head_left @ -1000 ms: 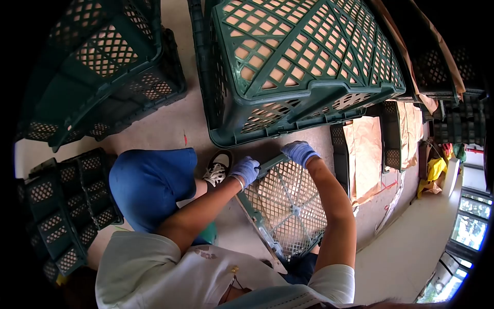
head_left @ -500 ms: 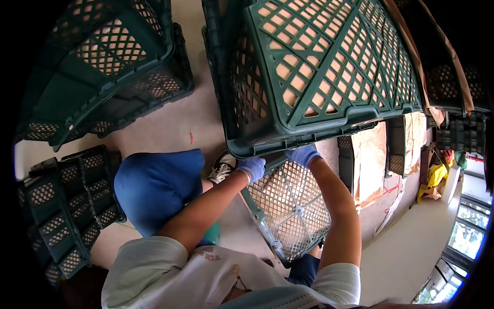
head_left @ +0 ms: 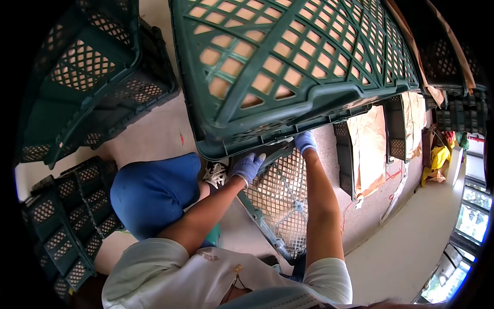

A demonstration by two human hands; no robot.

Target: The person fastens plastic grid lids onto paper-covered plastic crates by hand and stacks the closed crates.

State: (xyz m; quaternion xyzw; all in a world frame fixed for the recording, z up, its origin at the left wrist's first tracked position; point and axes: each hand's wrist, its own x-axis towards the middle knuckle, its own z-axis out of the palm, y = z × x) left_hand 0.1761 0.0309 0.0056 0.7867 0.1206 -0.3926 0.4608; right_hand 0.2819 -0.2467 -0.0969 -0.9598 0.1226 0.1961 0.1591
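Observation:
A large green plastic crate (head_left: 301,100) with lattice sides fills the top of the view; pale brown material shows through its holes. Below it, between my forearms, another green crate (head_left: 280,206) stands tilted, its fine lattice showing pale contents. My left hand (head_left: 247,168), in a bluish glove, is closed at this lower crate's far left corner, fingers curled at the rim. My right hand (head_left: 305,142), gloved alike, is closed at the far right corner of the same crate, just under the large crate's edge. Its fingertips are partly hidden there.
More green crates (head_left: 98,77) stand at the upper left, and a stack of crates (head_left: 72,206) is at the lower left. On the right are crates with brown paper (head_left: 366,154). My bent knee (head_left: 152,195) and a shoe (head_left: 216,174) are close by. Yellow cloth (head_left: 439,164) lies farther right.
The large crate looks nearer and spreads farther left in view. My left hand has shifted slightly left and down; my right hand is a little left and higher, still at the lower crate.

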